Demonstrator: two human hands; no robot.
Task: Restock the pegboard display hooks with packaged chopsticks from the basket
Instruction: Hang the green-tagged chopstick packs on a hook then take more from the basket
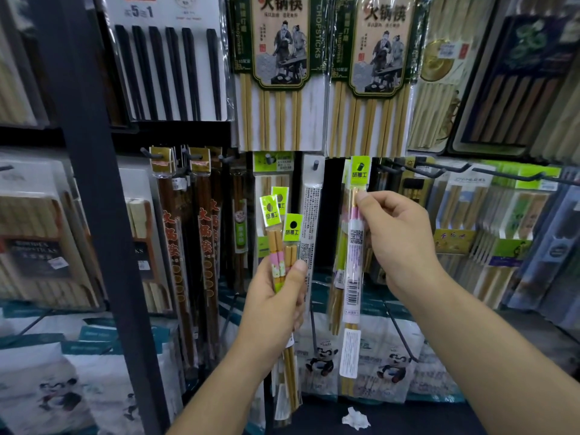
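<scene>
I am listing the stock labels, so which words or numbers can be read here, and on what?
"5" and "1": white pack of black chopsticks.
"火锅筷", "CHOPSTICKS", "happiness": green-framed bamboo pack.
Green tags of the packs in the left hand and the pack in the right hand: too blurred.

Light is soft and even, brightest at the centre of the frame. There the left hand point(276, 299), the right hand point(398, 243) and the packs point(353, 277) they grip look sharp. Glare streaks the wrap point(324, 98) at the upper middle. Left and right edges blur and bow, and the lower right corner is dark.
</scene>
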